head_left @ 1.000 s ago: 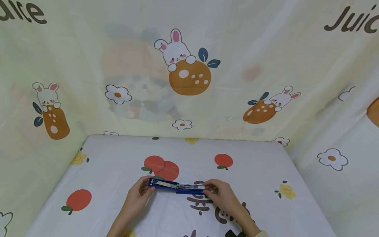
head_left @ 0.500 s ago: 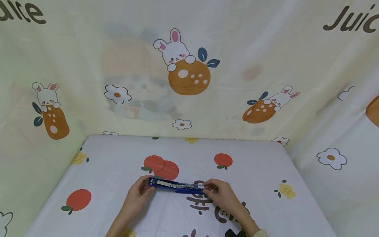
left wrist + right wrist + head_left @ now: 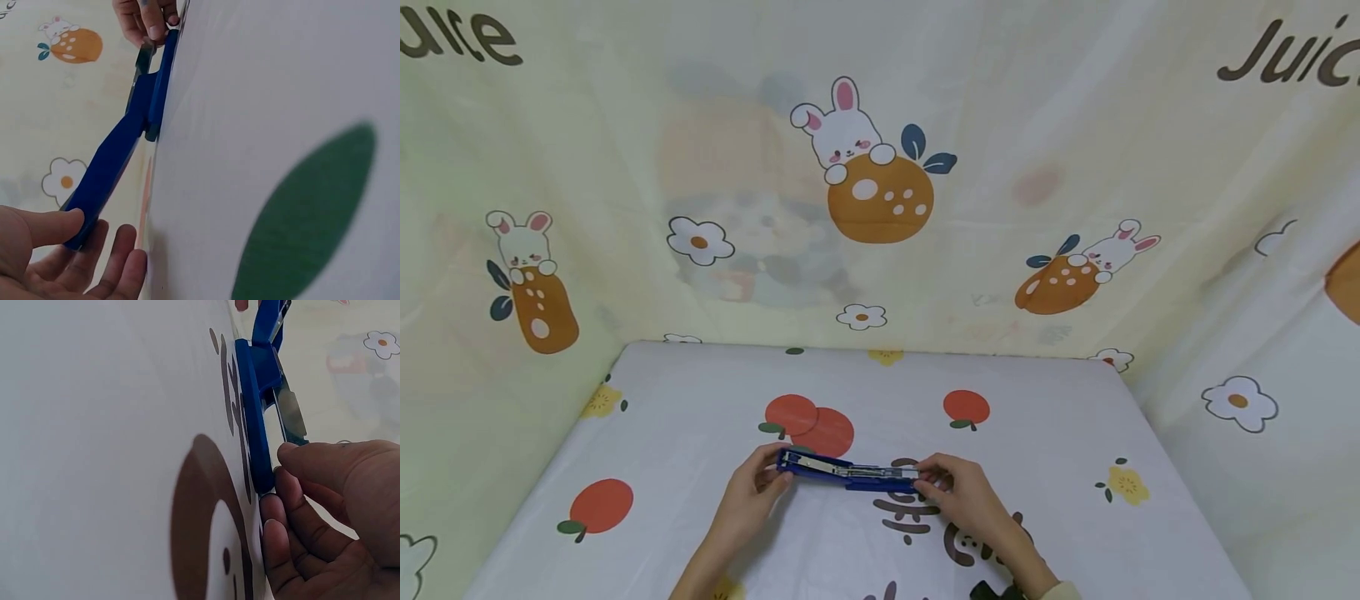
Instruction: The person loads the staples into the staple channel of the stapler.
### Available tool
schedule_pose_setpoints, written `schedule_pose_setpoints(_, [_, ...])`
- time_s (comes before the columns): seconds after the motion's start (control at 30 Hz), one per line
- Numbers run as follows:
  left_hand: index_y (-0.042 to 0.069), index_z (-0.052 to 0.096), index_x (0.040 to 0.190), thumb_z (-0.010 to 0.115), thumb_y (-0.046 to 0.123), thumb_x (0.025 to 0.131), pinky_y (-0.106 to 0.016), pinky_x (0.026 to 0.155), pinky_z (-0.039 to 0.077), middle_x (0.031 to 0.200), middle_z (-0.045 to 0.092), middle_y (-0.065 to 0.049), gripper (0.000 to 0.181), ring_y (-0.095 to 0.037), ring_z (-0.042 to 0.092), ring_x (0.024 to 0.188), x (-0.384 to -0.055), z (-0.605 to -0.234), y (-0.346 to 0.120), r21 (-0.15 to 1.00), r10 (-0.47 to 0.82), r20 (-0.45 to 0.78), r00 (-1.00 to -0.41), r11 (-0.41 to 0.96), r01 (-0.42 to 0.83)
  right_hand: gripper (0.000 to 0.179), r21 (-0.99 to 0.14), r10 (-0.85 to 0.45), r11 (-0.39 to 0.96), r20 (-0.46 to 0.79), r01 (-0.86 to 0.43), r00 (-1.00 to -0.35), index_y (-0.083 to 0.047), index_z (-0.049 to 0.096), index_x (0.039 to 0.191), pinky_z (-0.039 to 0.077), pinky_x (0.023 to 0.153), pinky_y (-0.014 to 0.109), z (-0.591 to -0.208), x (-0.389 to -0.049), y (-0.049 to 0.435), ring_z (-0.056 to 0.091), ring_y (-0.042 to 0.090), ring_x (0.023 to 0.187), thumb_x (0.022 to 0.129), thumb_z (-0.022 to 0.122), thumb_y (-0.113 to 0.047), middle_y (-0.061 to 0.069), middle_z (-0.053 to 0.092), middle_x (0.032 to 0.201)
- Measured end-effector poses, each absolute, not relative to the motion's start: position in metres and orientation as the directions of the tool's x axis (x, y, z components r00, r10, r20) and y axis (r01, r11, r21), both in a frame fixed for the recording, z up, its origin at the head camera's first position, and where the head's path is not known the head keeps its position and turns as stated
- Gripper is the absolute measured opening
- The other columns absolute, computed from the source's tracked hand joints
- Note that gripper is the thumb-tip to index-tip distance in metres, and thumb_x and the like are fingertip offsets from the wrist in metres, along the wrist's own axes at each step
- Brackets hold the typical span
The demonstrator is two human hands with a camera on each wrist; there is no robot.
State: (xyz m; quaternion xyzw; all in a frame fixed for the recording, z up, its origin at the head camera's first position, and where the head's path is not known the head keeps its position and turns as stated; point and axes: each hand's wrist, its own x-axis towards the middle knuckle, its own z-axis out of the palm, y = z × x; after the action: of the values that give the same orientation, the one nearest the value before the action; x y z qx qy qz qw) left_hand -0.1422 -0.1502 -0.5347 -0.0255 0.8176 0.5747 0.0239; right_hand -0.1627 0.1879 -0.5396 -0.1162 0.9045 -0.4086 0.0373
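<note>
And here is the blue stapler (image 3: 850, 476), swung wide open near the front middle of the white tablecloth (image 3: 1045, 467), just in front of the printed pair of red fruits (image 3: 822, 432) and partly over the brown lettering (image 3: 902, 507). It stretches almost into one line between two hands, its inner side up, a pale strip showing inside the left half. From the left wrist, the handle (image 3: 103, 172) rises at a slant from the joint, glossy and deep blue; from the right wrist, the base (image 3: 255, 419) runs low along the cloth, with the metal magazine (image 3: 289, 415) lifted clear of it in a narrow wedge.

The left hand (image 3: 748, 493) pinches the handle's far end, thumb on one side, the fingers behind. Over on the right, the right hand (image 3: 958, 493) holds the opposite end, its thumb against the magazine's tip and fingertips at the end of the base.

Against half a second ago, hardly a thing has changed! Same grips, same angle on the stapler, same spot on the cloth; only the bunny prints (image 3: 880, 196) on the curtain (image 3: 970, 275) sit a shade lower in the head view.
</note>
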Motion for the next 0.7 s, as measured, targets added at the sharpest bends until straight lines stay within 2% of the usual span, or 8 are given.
schedule_pose_setpoints(0.4, [0.008,0.06,0.144,0.069,0.001,0.1,-0.018,0.086,0.058,0.134,0.07,-0.015,0.046,-0.019,0.072,0.105,-0.142,-0.528,-0.149,0.938,-0.009,-0.058,-0.998,0.343,-0.057,0.013,-0.75,-0.245,0.64,0.008,-0.168,-0.97,-0.017,0.077,0.107,0.053,0.069,0.019,-0.539,-0.164,0.188,0.06,0.002,0.077,0.094,0.081,-0.018,-0.006,0.074,0.091])
schedule_pose_setpoints(0.7, [0.008,0.057,0.147,0.067,0.002,0.101,-0.02,0.081,0.06,0.137,0.067,-0.017,0.047,-0.023,0.072,0.107,-0.142,-0.522,-0.143,0.949,-0.007,-0.06,-0.998,0.31,-0.059,0.013,-0.757,-0.252,0.631,0.01,-0.172,-0.968,-0.018,0.077,0.107,0.053,0.069,0.019,-0.541,-0.165,0.191,0.059,0.001,0.077,0.094,0.081,-0.019,-0.006,0.074,0.091])
